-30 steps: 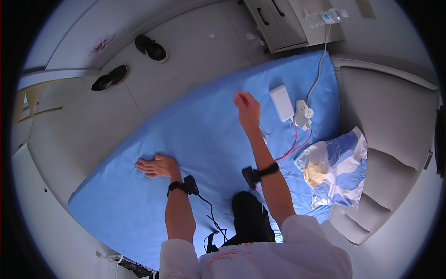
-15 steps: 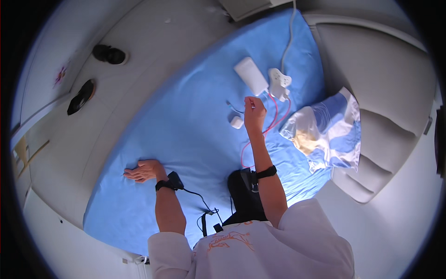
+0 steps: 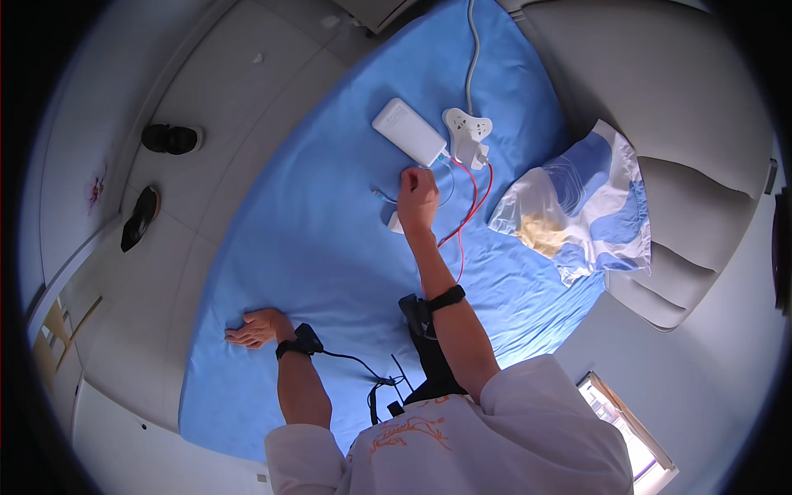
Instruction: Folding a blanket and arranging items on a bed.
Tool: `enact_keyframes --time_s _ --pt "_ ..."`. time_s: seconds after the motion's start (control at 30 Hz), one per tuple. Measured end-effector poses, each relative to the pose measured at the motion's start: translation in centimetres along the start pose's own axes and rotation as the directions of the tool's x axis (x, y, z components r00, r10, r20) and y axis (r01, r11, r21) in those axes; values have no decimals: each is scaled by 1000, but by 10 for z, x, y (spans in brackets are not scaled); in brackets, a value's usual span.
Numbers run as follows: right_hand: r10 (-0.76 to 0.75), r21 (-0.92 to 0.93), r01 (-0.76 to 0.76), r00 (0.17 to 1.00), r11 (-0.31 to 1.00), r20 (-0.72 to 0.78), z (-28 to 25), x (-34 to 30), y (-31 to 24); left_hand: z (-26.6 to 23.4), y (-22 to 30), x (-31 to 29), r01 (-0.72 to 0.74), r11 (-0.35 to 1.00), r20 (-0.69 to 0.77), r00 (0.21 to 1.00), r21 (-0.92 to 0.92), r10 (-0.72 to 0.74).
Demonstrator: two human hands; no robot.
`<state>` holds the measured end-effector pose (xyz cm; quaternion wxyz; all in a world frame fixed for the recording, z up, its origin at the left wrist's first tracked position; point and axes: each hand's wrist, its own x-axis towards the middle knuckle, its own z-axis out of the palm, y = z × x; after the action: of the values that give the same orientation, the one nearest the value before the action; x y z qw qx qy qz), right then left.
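My left hand [image 3: 256,328] lies on the blue bedsheet [image 3: 297,239] near its left edge, fingers stretched out and holding nothing. Curled into a closed shape, my right hand [image 3: 418,200] is just below a white power bank [image 3: 410,134]; whatever its fingers pinch is hidden. A cable with a blue plug [image 3: 382,196] sticks out to the left of that hand. Partly behind the wrist sits a small white rounded box [image 3: 395,223]. A red cable [image 3: 473,203] loops from the power bank and a charger on the white power strip [image 3: 467,125] down past my forearm.
A patterned blue-and-white pillow [image 3: 577,206] rests by the grey padded headboard [image 3: 652,99]. The strip's grey cord [image 3: 473,58] runs off the far end. Two dark shoes [image 3: 172,139] stand on the tiled floor at left. Black straps with small devices [image 3: 309,338] circle my wrists.
The view has shifted, so the bed items sit further left and a window now shows at lower right. My right hand stays closed near the power bank; my left remains on the sheet.
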<state>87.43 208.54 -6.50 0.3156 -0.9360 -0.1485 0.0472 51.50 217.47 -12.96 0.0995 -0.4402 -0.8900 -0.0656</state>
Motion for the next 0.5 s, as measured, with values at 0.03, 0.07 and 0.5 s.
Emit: enact_keyframes --time_s 0.03,0.07,0.5 --pt "2 0 -2 1000 1000 -2 1 -1 -2 -1 0 0 -2 1000 1 1000 0 2" --pt "-20 53 17 998 998 56 2 -3 -5 -2 0 0 -4 1000 3 1000 -1 4" --pt "-287 326 199 926 924 247 10 -19 -107 0 0 1 -36 999 31 999 -10 36"
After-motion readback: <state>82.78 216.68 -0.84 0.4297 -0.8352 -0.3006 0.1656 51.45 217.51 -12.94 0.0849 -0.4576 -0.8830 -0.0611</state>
